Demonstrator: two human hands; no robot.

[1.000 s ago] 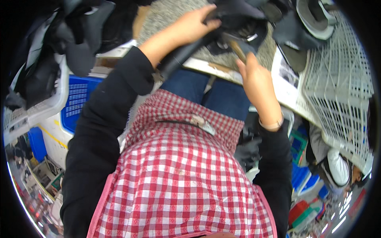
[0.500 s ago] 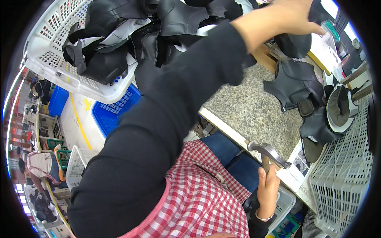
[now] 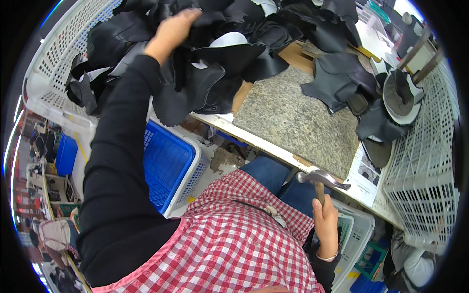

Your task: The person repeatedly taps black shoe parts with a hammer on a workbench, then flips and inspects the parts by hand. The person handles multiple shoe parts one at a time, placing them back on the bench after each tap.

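Observation:
My left hand (image 3: 173, 34) reaches over the heap of black shoe uppers (image 3: 122, 36) at the far left. Its fingers are bent together on one black upper, and the fingertips are partly hidden. Low on the right, my right hand (image 3: 326, 224) is closed around the wooden handle of a hammer (image 3: 322, 179). The metal head points up near the table's front edge. On the speckled stone slab (image 3: 293, 117) to the right lie a flat black upper (image 3: 337, 80) and further black pieces, one with a pale lining (image 3: 403, 97).
A white plastic basket (image 3: 41, 90) holds part of the heap at left. Below it stands a blue-lined basket (image 3: 168, 166). At right are an upright white basket (image 3: 420, 185) and a printed sheet (image 3: 364, 176). A co-worker (image 3: 58, 234) is at far left.
My left hand has swung from the far right across to the heap at the left, its fingers drawing together. The hammer stays in my right hand. My view has shifted slightly.

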